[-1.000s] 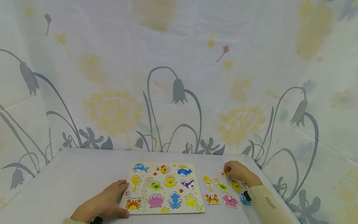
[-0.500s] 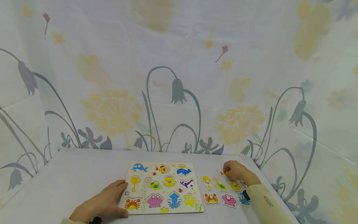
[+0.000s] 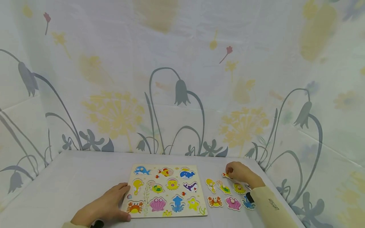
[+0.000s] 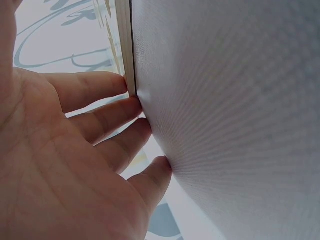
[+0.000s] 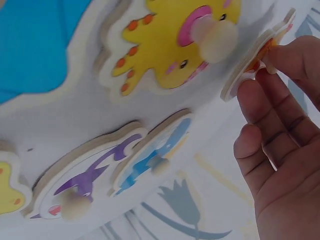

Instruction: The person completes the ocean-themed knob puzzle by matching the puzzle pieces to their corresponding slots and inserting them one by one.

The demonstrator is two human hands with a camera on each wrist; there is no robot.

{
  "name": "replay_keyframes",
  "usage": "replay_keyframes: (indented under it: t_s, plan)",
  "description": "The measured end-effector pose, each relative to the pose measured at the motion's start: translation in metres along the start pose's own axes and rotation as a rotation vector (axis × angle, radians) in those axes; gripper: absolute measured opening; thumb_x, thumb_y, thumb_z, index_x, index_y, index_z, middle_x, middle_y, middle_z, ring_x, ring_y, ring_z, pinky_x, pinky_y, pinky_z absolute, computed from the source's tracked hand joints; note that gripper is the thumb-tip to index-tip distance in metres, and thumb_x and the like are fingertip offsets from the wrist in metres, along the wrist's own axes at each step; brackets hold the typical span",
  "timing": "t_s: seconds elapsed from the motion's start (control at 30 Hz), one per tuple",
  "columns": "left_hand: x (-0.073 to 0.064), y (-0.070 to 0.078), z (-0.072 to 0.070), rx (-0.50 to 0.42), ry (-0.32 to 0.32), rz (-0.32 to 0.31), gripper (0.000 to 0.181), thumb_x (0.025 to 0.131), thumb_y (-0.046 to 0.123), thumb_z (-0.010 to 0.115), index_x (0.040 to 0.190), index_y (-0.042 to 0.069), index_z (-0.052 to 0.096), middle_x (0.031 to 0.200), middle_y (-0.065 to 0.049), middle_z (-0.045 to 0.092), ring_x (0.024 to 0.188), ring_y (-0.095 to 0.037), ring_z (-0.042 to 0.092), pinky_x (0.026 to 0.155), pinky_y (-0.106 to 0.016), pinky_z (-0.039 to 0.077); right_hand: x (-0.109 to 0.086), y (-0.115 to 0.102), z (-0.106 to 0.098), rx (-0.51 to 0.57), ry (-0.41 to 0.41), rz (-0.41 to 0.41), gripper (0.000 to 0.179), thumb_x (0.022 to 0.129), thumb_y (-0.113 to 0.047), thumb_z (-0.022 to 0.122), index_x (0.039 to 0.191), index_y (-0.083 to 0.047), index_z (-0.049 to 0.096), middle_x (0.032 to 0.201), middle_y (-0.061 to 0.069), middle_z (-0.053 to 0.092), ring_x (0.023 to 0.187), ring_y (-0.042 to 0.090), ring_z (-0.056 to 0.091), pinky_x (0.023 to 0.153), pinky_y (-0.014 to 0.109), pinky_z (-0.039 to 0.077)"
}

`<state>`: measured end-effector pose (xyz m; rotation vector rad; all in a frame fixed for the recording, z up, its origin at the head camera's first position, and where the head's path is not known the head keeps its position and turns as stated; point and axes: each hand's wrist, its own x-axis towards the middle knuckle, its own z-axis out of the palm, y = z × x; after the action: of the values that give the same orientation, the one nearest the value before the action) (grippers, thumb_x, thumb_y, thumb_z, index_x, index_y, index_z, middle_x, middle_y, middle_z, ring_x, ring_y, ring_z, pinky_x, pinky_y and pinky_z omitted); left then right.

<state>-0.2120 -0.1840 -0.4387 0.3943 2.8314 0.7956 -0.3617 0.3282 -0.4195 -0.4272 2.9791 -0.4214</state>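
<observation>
A wooden sea-animal puzzle board [image 3: 198, 196] lies on the white table. My left hand [image 3: 102, 204] rests at its left side; in the left wrist view the fingers [image 4: 95, 91] are nearly straight, with some fingertips touching the board's edge [image 4: 126, 47]. My right hand [image 3: 242, 174] pinches a fish puzzle piece [image 3: 224, 174] by its knob between thumb and fingers. The right wrist view shows that red-and-orange fish piece [image 5: 245, 70] tilted, near the yellow octopus piece [image 5: 167, 40]. A blue dolphin piece with a knob [image 3: 142, 170] sits in the board's top-left recess.
Right of the board lie a seahorse piece [image 3: 211, 185], turtle piece [image 3: 224, 187], crab piece [image 3: 215, 202], shell piece [image 3: 233, 204] and blue squid piece [image 3: 248, 202]. Purple [image 5: 82, 182] and blue [image 5: 155, 155] whale pieces lie beyond. A flower-print curtain [image 3: 182, 120] hangs behind.
My right hand has shifted slightly left and away from me, with the fish piece moving along in its fingers. The left hand and the board stay put.
</observation>
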Motion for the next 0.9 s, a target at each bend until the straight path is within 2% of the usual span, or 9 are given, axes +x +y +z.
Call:
replay_keyframes:
  t_s: [0.17, 0.57, 0.9]
  plan:
    - [0.0, 0.0, 0.0, -0.002, -0.006, -0.01, 0.106, 0.056, 0.052, 0.087, 0.136, -0.004, 0.046, 0.143, -0.026, 0.036, 0.131, -0.047, 0.032, 0.106, -0.064, 0.026, 0.006, -0.01, 0.0, 0.004, 0.011, -0.05, 0.01, 0.082, -0.006, 0.068, 0.083, -0.016, 0.065, 0.078, -0.005, 0.056, 0.071, 0.015, 0.049, 0.065, 0.032, 0.046]
    - [0.002, -0.001, 0.0, -0.015, -0.009, -0.003, 0.108, 0.055, 0.05, 0.089, 0.136, -0.006, 0.046, 0.143, -0.026, 0.037, 0.131, -0.046, 0.033, 0.106, -0.063, 0.027, 0.017, -0.053, -0.003, -0.002, 0.029, -0.227, 0.009, 0.082, -0.006, 0.067, 0.083, -0.015, 0.067, 0.076, -0.008, 0.056, 0.068, 0.012, 0.05, 0.06, 0.028, 0.047]
    - [0.0, 0.001, -0.001, -0.01, -0.009, -0.011, 0.107, 0.055, 0.051, 0.088, 0.136, -0.005, 0.046, 0.143, -0.026, 0.037, 0.131, -0.046, 0.033, 0.107, -0.063, 0.027, 0.032, -0.099, 0.0, 0.008, 0.003, -0.224, 0.008, 0.085, -0.011, 0.069, 0.085, -0.019, 0.067, 0.079, -0.007, 0.057, 0.072, 0.014, 0.051, 0.063, 0.028, 0.049]
